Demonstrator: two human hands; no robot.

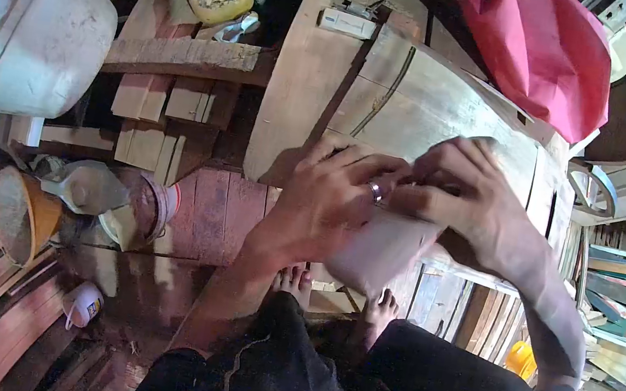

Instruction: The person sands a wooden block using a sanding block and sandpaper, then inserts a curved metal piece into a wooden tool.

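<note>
at the near edge of the wooden bench [462,96], the pale flat piece [380,255] hangs below my knuckles. my right hand [482,201] has thumb and fingers clamped on its upper end; my left hand [334,195] curls close beside, but blur hides whether those fingers grip too. i judge it light and stiff, perhaps smooth enough to slip, so opposite edges seem the surest hold.

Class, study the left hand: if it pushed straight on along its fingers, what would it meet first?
Most likely the right hand, close beside the left hand; blur and overlap leave the gap, if any, unclear.
</note>
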